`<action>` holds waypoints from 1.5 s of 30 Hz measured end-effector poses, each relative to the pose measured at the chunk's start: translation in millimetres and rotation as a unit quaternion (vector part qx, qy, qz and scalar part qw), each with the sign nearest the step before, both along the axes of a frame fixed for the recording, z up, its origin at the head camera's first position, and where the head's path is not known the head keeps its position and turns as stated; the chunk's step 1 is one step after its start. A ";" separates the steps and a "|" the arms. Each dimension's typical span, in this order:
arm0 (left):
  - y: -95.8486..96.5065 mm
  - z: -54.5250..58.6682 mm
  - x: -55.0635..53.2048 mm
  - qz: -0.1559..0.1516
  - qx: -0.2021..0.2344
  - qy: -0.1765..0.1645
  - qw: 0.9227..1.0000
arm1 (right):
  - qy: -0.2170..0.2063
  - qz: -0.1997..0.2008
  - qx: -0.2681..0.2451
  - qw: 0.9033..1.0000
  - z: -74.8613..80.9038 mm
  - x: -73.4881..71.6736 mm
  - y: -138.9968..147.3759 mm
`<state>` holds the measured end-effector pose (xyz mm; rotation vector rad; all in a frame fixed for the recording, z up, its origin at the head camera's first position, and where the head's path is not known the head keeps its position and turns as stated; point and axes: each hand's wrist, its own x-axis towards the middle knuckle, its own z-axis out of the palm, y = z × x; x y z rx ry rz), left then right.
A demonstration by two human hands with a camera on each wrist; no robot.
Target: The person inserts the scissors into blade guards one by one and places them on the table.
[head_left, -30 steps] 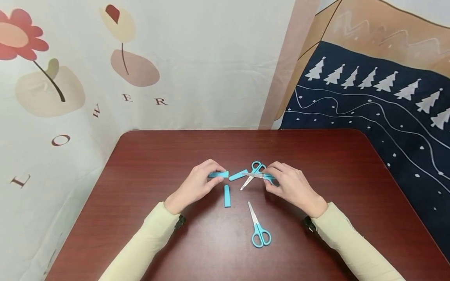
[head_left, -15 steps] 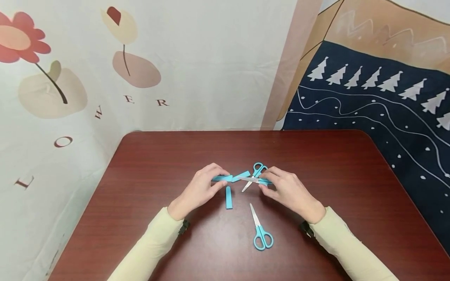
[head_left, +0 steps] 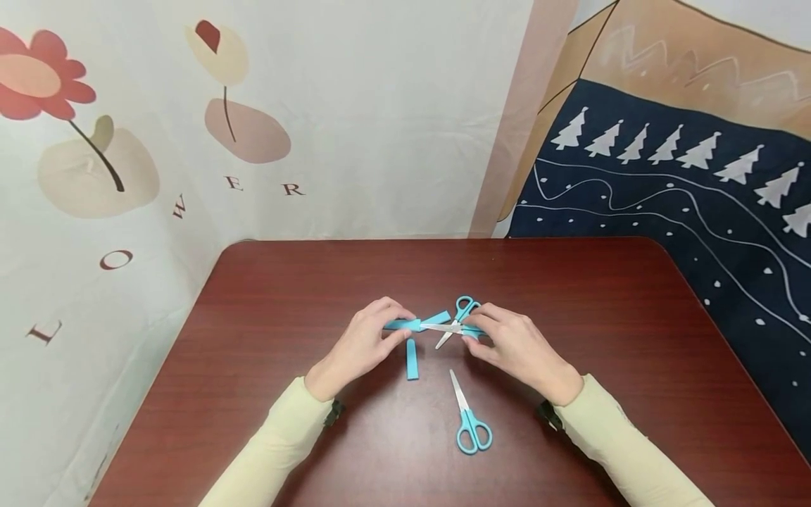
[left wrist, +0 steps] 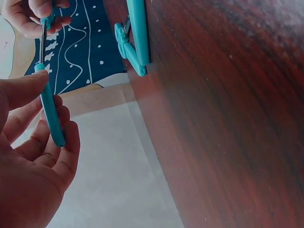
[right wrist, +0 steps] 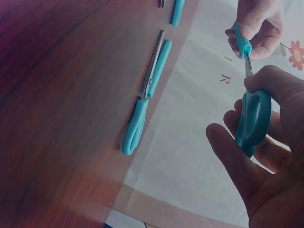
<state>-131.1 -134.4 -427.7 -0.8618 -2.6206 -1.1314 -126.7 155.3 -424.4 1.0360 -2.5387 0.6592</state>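
Note:
My left hand (head_left: 370, 340) pinches a light-blue scissor sheath (left wrist: 51, 111) between thumb and fingers, its mouth turned to the right. My right hand (head_left: 516, 345) grips a pair of scissors (right wrist: 254, 116) by its light-blue handles, blades together and pointing left. In the right wrist view the blade tip (right wrist: 248, 61) is at the sheath's mouth. Both things are held above the table. Behind the held scissors lies a second pair of scissors (head_left: 465, 305), and a second sheath (head_left: 437, 320) lies beside its blades. A third sheath (head_left: 412, 360) lies just in front of my left fingertips.
A third pair of scissors (head_left: 469, 426) lies nearer the front, its blades pointing away from me. Everything rests on a dark red-brown wooden table (head_left: 285, 278). Behind the table hangs a printed cloth (head_left: 393, 127), with a navy tree-patterned part (head_left: 633, 190) at the right.
The right hand has moved left with the scissors, bringing the blade tip from a gap away up to the sheath's mouth. The left hand has shifted slightly right in the view, still pinching the sheath.

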 end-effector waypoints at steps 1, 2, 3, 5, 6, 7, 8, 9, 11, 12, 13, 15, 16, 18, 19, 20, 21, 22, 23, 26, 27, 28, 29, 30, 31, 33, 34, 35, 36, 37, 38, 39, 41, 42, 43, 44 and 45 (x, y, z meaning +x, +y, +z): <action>0.2 -0.1 0.3 0.001 -0.002 0.001 1.000 | 0.001 0.000 0.001 1.000 -0.1 0.0 -0.2; 0.4 -0.3 0.4 0.002 -0.004 0.002 1.000 | 0.003 0.000 0.002 1.000 -0.2 0.0 -0.4; 0.8 -0.4 0.6 0.003 -0.006 0.004 1.000 | 0.004 0.000 0.003 1.000 -0.3 0.0 -0.7; 1.6 -0.7 0.9 0.003 -0.010 0.008 1.000 | 0.005 -0.001 0.004 1.000 -0.6 0.0 -1.6; 2.1 -0.8 1.1 0.003 -0.012 0.010 1.000 | 0.005 -0.001 0.004 1.000 -0.8 0.0 -1.9; 2.6 -0.9 1.2 0.003 -0.014 0.013 1.000 | 0.005 -0.001 0.005 1.000 -0.9 -0.1 -2.2; 3.0 -1.1 1.2 0.004 -0.016 0.016 1.000 | 0.005 -0.001 0.006 1.000 -0.9 -0.1 -2.6; 3.4 -1.2 1.3 0.004 -0.017 0.018 1.000 | 0.006 0.000 0.006 1.000 -0.8 -0.1 -2.8; 3.9 -1.5 1.2 0.004 -0.020 0.023 1.000 | 0.007 0.001 0.007 1.000 -0.5 -0.1 -3.3; 4.1 -1.5 1.1 0.004 -0.021 0.026 0.999 | 0.009 0.002 0.007 1.000 -0.2 0.0 -3.5; 4.4 -1.5 1.1 0.003 -0.021 0.028 0.999 | 0.010 0.003 0.008 1.000 0.1 0.0 -3.7; 4.7 -1.5 1.2 0.003 -0.022 0.031 0.999 | 0.013 0.004 0.010 1.000 0.6 -0.1 -4.4; 4.8 -1.6 1.2 0.003 -0.022 0.033 0.999 | 0.015 0.004 0.011 1.000 0.7 -0.1 -4.7; 5.0 -1.4 1.5 0.003 -0.022 0.033 0.999 | 0.016 0.003 0.014 1.000 1.0 0.2 -5.5; 5.1 -1.3 1.8 0.003 -0.022 0.033 0.999 | 0.016 0.003 0.016 1.000 1.3 0.3 -6.0; 5.2 -1.1 2.1 0.003 -0.023 0.033 0.999 | 0.015 0.002 0.016 1.000 1.6 0.5 -6.5; 5.1 -1.1 2.3 0.002 -0.025 0.033 0.999 | 0.014 0.002 0.017 1.000 1.9 0.8 -7.0; 5.3 -0.9 2.5 0.002 -0.026 0.033 0.999 | 0.013 0.002 0.017 1.000 2.3 1.1 -7.6; 5.5 -0.5 2.9 0.001 -0.027 0.033 0.999 | 0.012 0.002 0.018 1.000 2.6 1.4 -8.1; 5.9 -0.1 3.4 -0.002 -0.029 0.034 0.999 | 0.012 0.003 0.015 1.000 3.2 2.1 -9.4; 6.0 -0.2 3.4 -0.003 -0.029 0.034 0.999 | 0.012 0.004 0.014 1.000 3.2 2.2 -9.8; 6.2 -0.1 3.7 -0.003 -0.027 0.034 0.999 | 0.014 0.005 0.013 1.000 3.1 2.2 -10.2; 6.3 -0.3 3.7 -0.003 -0.027 0.034 0.999 | 0.015 0.007 0.011 1.000 2.8 2.1 -10.4; 6.4 -0.5 3.8 -0.004 -0.027 0.034 0.999 | 0.017 0.008 0.009 1.000 2.5 2.0 -10.7; 6.6 -0.7 4.0 -0.004 -0.025 0.034 0.999 | 0.018 0.009 0.008 1.000 2.3 2.0 -11.1; 7.0 -0.8 4.4 -0.006 -0.024 0.037 0.999 | 0.022 0.012 0.005 1.000 1.8 1.7 -11.8; 7.2 -0.8 4.7 -0.007 -0.024 0.039 0.999 | 0.022 0.013 0.004 1.000 1.8 1.6 -12.2; 7.5 -0.6 5.0 -0.009 -0.023 0.040 0.999 | 0.022 0.013 0.004 1.000 1.6 1.5 -12.6; 7.7 -0.3 5.4 -0.011 -0.021 0.041 0.999 | 0.022 0.014 0.003 1.000 1.7 1.4 -13.1; 8.0 -0.1 5.6 -0.012 -0.020 0.042 0.999 | 0.022 0.015 0.002 1.000 2.0 1.5 -13.5; 8.2 0.2 5.9 -0.013 -0.020 0.043 0.999 | 0.022 0.016 0.001 1.000 2.1 1.4 -13.8; 8.4 0.4 6.2 -0.014 -0.019 0.044 0.999 | 0.022 0.017 0.001 1.000 2.5 1.4 -14.3; 8.8 0.9 6.7 -0.014 -0.018 0.043 0.999 | 0.021 0.018 -0.001 1.000 3.3 1.7 -15.1; 8.9 1.1 6.9 -0.015 -0.019 0.043 0.999 | 0.021 0.019 -0.002 1.000 3.8 1.8 -15.6; 9.1 1.2 7.2 -0.015 -0.019 0.042 0.999 | 0.020 0.020 -0.002 1.000 4.1 1.9 -16.0; 9.2 1.3 7.3 -0.015 -0.019 0.042 0.999 | 0.021 0.021 -0.002 1.000 4.1 2.0 -16.3; 9.4 1.5 7.6 -0.015 -0.019 0.041 0.999 | 0.021 0.023 -0.003 1.000 4.6 2.1 -16.6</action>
